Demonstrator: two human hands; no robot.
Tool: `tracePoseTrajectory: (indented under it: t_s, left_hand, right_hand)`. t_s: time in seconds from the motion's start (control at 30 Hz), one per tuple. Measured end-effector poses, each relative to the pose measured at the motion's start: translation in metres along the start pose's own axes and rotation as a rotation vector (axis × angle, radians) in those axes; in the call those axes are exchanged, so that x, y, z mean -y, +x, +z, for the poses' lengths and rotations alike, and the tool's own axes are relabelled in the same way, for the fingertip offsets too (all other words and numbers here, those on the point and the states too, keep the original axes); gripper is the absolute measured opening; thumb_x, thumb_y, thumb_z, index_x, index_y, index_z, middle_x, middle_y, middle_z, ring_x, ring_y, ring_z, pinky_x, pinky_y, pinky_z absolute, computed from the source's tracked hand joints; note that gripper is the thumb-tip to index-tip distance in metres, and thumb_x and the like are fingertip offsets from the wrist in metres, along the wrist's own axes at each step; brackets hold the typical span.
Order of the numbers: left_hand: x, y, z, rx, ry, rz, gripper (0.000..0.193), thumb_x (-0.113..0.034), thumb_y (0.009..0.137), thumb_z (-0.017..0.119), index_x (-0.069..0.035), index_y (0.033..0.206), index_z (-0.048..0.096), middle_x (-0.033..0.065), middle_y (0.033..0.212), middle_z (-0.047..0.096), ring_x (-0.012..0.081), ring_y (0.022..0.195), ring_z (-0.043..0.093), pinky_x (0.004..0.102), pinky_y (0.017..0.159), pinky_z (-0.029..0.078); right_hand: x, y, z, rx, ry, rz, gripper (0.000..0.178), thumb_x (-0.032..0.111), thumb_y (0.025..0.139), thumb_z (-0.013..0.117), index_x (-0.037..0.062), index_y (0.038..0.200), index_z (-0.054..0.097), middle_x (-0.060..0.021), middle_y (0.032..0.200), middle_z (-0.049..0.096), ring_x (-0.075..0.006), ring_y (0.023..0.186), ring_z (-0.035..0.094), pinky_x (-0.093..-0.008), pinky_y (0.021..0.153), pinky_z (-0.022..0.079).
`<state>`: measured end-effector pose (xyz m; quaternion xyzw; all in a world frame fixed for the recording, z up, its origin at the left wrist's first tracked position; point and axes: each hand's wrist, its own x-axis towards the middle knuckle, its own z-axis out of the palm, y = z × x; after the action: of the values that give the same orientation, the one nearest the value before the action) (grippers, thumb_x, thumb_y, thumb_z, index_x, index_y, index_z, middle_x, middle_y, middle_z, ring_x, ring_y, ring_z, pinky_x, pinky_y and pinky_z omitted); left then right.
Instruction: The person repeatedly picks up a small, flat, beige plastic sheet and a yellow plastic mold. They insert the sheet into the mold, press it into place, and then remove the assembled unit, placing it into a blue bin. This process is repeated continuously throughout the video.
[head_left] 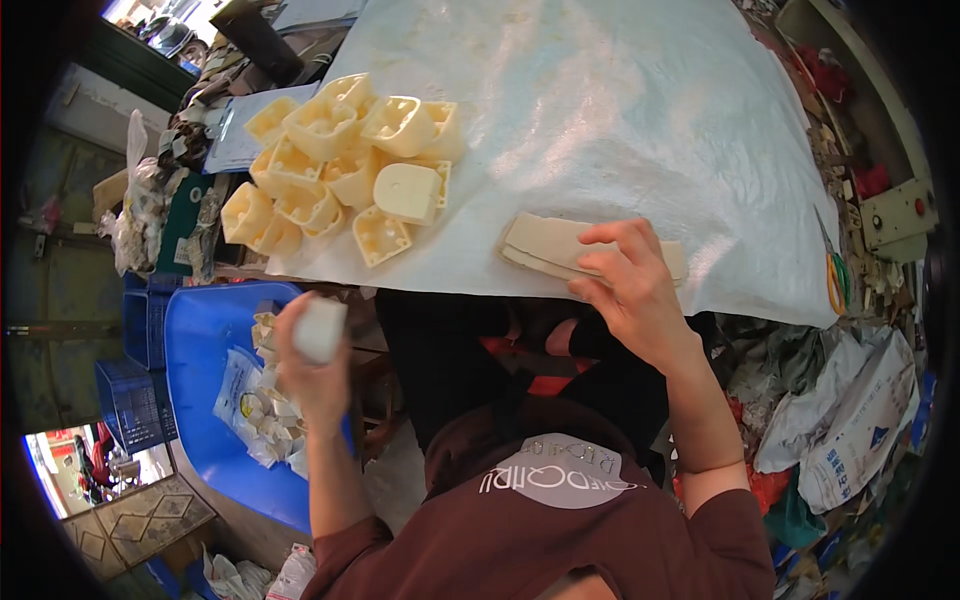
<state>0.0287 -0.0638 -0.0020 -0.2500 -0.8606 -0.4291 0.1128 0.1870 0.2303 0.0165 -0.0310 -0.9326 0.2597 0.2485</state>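
My left hand point(312, 375), smeared by motion, is closed around a whitish plastic-looking piece point(321, 330) with a rounded outline. It is over the near rim of a blue tub point(205, 430), left of the table edge. My right hand point(637, 290) is over a stack of flat beige strips point(545, 243) at the table's front edge. Its fingers are curved and apart, with the thumb and fingertips close to the strips; whether they touch cannot be told. Left of the strips, several pale yellow hollow plastic parts point(352, 178) are heaped, some open side up. One lies with its smooth face point(408, 192) up.
A white sheet point(620, 110) covers the table. Small whitish pieces and a plastic bag point(237, 388) lie in the tub. Scissors with green and orange handles point(837, 285) are at the table's right edge. Blue crates point(135, 400) stand left; white bags point(860, 425) and scraps are piled right.
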Motion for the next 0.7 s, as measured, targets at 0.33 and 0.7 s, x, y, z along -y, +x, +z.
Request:
tracePoseTrajectory:
  t_s: [0.33,0.7]
  left_hand:
    - [0.132,-0.048,-0.1,-0.293,0.96,-0.833,0.06,-0.025,0.073,0.07,-0.009,0.126,0.047,0.0176,0.126,0.04,0.033,0.115,0.039,0.0453,0.094,0.034]
    - [-0.023,0.012,0.03,-0.075,0.213,0.306,0.034,0.0,0.074,0.062,-0.004,0.107,0.057,0.0155,0.113,0.053,0.0298,0.109,0.048,0.0385,0.094,0.036]
  right_hand:
    - [-0.009,0.014,0.007,0.121,-0.034,0.019,0.017,0.008,0.07,0.07,0.0002,0.078,0.057,-0.01,0.094,0.052,-0.0263,0.091,0.051,-0.0351,0.078,0.046]
    - [-0.009,0.018,0.014,0.187,-0.275,-0.034,0.006,-0.002,0.071,0.056,-0.0003,0.076,0.054,-0.0108,0.088,0.05,-0.027,0.085,0.051,-0.0348,0.071,0.047]
